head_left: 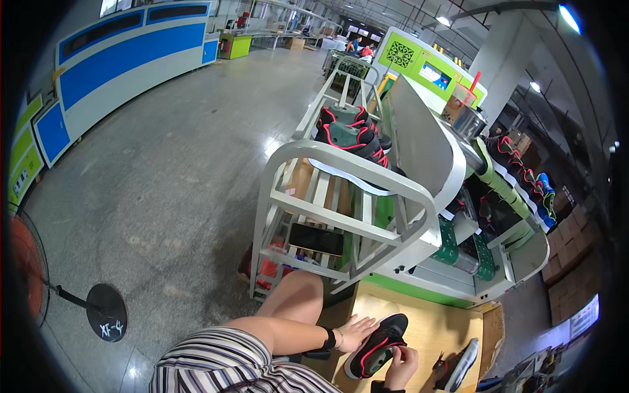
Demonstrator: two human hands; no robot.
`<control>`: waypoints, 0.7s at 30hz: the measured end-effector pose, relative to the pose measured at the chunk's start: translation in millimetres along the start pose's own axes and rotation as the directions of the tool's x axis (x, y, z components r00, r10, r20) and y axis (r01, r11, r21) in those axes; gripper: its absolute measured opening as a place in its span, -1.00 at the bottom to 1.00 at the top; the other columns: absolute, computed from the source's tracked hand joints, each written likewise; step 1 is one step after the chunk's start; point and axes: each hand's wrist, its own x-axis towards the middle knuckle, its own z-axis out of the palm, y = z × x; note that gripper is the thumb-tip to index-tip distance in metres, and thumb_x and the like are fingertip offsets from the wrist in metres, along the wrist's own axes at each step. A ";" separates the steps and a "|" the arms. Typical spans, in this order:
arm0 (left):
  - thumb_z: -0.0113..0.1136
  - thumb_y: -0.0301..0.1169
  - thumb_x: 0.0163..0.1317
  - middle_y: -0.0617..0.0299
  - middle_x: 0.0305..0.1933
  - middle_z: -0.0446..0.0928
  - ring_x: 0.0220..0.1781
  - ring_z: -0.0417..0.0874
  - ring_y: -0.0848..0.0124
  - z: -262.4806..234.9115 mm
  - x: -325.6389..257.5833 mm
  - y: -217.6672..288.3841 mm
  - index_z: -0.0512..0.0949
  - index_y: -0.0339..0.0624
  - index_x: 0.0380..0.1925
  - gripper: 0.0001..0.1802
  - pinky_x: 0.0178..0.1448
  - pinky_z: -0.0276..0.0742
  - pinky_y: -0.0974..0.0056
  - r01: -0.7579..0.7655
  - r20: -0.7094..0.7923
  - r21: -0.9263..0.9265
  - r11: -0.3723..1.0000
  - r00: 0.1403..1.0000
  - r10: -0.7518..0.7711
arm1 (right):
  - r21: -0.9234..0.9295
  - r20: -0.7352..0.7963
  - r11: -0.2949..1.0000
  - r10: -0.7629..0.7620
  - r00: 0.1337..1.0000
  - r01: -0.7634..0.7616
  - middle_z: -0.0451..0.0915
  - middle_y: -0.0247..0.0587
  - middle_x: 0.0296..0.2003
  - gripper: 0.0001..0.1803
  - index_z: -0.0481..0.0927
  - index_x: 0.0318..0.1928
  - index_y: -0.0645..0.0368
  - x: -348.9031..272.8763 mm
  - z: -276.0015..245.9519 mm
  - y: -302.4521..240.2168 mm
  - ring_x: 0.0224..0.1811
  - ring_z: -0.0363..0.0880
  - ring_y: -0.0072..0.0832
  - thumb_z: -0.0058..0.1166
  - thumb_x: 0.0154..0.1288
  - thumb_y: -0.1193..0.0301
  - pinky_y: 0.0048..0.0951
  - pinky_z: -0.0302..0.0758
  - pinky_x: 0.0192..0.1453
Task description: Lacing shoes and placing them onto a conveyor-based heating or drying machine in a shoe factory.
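On the counter (419, 313), the black shoe (378, 346) looks assembled but its handwork unfinished, the left hand (354, 333) spread against it, the right hand's (402, 368) fingers bent at its edge, grip unclear.

Striped clothing (216, 357) is worn; black wristband (329, 338); thin bracelet (341, 338).
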 end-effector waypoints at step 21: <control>0.01 -0.35 0.36 -0.03 0.71 -0.26 0.74 -0.27 0.02 -12.9 -14.5 1.7 -0.31 -0.10 0.62 -0.04 0.63 -0.38 -0.36 0.029 0.075 0.089 0.996 0.997 -0.036 | 0.563 0.354 0.749 0.164 0.921 -0.350 0.72 -0.07 -0.22 -0.77 0.72 -0.06 0.29 27.9 -37.1 9.0 -0.13 0.70 -0.35 0.23 0.39 0.40 -0.39 0.55 0.07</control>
